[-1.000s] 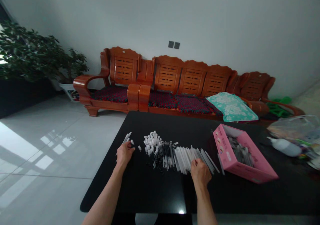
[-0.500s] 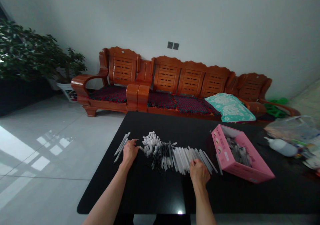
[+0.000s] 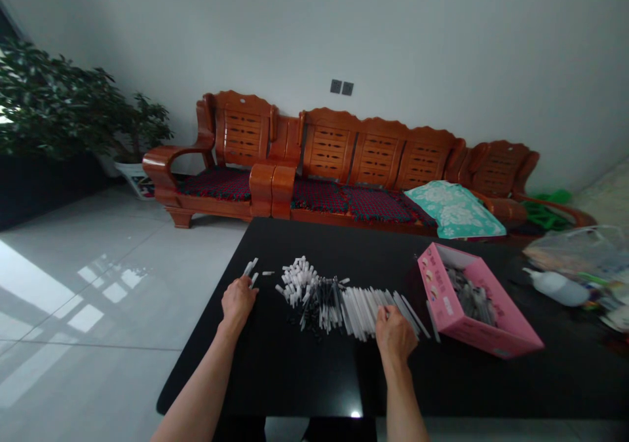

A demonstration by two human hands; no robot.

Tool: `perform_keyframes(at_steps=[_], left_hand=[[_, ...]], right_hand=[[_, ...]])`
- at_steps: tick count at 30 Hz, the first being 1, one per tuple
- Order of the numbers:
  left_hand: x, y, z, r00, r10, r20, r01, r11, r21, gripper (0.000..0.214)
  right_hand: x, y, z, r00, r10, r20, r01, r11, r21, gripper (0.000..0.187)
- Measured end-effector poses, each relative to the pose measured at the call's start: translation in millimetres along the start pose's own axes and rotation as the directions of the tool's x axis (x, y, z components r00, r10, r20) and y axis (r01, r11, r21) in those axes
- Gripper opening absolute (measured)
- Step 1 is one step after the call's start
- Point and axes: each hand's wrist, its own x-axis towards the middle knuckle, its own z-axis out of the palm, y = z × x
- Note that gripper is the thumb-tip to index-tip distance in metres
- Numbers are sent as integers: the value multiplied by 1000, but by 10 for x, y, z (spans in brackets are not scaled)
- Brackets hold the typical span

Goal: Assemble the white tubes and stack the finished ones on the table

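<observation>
My left hand (image 3: 238, 303) is at the left of the black table, its fingers curled around a few white pens (image 3: 249, 267) whose ends stick out past the fingertips. One loose white pen cap (image 3: 268, 273) lies just to the right of that hand. My right hand (image 3: 395, 334) is closed in a pinch at the near edge of a row of white pen barrels (image 3: 362, 311); whatever is between its fingers is too small to make out. Left of the barrels are dark-tipped pen refills (image 3: 328, 304), a heap of white caps (image 3: 299, 278) and small black pieces (image 3: 309, 317).
A pink box (image 3: 484, 304) with grey-looking parts inside stands at the right of the black table (image 3: 304, 376). Beyond it are a white bottle (image 3: 557, 288) and a clear plastic bag (image 3: 574, 252). A wooden sofa (image 3: 329, 144) stands behind the table.
My left hand has moved left from beside the white caps onto the pens, and its fingers have closed around them. My right hand has stayed nearly in place.
</observation>
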Motion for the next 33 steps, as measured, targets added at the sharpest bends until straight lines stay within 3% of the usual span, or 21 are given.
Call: perform_keyframes(at_steps=[8,11,15,17,18,21,23,25,28,33], left_hand=[[-31,34,-61,991,-68,113,60,995,78,18],[-54,58,-99,997,-20,74,17,999,46,19],[-95,172,-135,995,20,-98,-43,971,-236,23],[-139,285,-135,993,13,-113,-69,860,-505,24],[-172,352,-126,996,17,-85,-68,756,-651,26],[-302,546,-63,997,65,46,19,372,-928,35],[-394,641,-3,989,106,106,80,228,-970,38],[-472,699,55,982,126,137,116,162,-980,40],[-542,735,104,977,140,159,140,131,-981,41],[-573,745,75,957,204,204,186,104,-977,43]], right_hand=[[-4,-81,-126,997,-21,-71,27,997,77,31],[-35,-125,-110,997,-42,-62,50,990,133,32],[-234,-356,-46,976,-218,-14,208,904,375,34],[-397,-544,-7,946,-325,9,264,784,562,38],[-485,-645,12,924,-381,41,262,706,658,38],[-729,-929,61,855,-481,194,97,516,851,38],[-846,-1076,84,809,-512,290,-49,432,901,40],[-917,-1178,98,769,-500,398,-226,370,901,46],[-954,-1252,101,708,-476,521,-439,281,853,53],[-950,-1260,79,665,-498,556,-570,142,809,50]])
